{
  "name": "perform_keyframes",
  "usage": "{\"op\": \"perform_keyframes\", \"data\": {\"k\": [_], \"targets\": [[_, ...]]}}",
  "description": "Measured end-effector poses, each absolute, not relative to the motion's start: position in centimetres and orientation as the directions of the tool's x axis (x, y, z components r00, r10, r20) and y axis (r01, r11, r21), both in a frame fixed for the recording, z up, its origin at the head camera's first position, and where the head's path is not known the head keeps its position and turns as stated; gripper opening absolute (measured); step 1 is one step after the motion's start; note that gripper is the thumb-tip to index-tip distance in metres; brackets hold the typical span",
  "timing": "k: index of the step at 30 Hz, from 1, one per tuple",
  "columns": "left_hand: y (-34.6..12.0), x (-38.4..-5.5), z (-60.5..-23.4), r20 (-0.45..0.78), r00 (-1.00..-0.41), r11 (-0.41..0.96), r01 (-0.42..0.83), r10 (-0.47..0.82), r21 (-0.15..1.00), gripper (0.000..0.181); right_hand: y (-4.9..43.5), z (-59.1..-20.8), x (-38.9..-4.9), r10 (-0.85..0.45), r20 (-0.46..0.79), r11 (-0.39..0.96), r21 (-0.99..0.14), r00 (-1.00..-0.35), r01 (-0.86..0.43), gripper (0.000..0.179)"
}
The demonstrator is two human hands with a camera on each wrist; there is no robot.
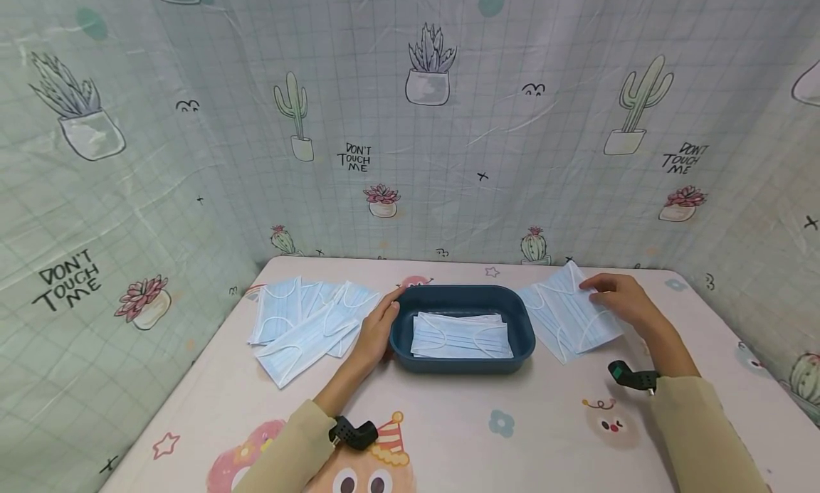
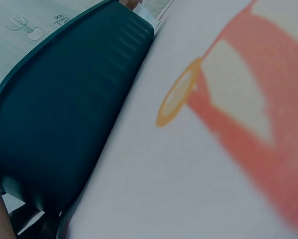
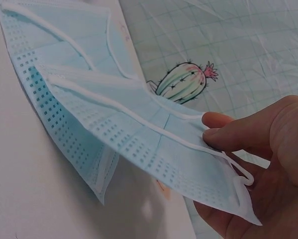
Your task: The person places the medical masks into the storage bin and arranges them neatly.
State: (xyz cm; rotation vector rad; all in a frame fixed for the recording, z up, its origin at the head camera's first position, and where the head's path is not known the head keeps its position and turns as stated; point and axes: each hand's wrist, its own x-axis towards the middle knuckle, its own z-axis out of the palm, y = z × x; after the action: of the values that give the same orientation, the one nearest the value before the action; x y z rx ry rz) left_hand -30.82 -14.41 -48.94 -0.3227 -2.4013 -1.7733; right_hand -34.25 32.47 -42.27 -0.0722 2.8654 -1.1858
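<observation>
A dark blue plastic box [image 1: 463, 366] stands mid-table with a small stack of light blue face masks [image 1: 458, 336] inside. My left hand [image 1: 374, 331] holds the box by its left end, fingers at the rim and outer wall. In the left wrist view the long outer wall of the box [image 2: 64, 99] fills the left side. To the right of the box, my right hand [image 1: 618, 297] pinches a face mask [image 3: 139, 134] at one end, thumb on top. That mask is tilted up, its far end over another mask [image 3: 27, 50] beneath it.
Several more face masks [image 1: 307, 322] lie overlapping to the left of the box. A patterned cloth wall [image 1: 410, 158] rises behind the table and along both sides. The table cover [image 1: 461, 436] carries cartoon prints. Each wrist wears a small black camera [image 1: 354, 433].
</observation>
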Motion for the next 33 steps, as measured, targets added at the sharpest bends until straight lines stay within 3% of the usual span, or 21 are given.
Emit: {"op": "perform_keyframes", "data": {"k": [33], "targets": [[-14.47,-30.82,-48.93,0.221,-0.971,0.297,0.239,0.092,0.924,0.045,32.76,-42.48,-34.28,-0.074,-0.016,0.693,-0.72,-0.997,-0.04,0.041]]}}
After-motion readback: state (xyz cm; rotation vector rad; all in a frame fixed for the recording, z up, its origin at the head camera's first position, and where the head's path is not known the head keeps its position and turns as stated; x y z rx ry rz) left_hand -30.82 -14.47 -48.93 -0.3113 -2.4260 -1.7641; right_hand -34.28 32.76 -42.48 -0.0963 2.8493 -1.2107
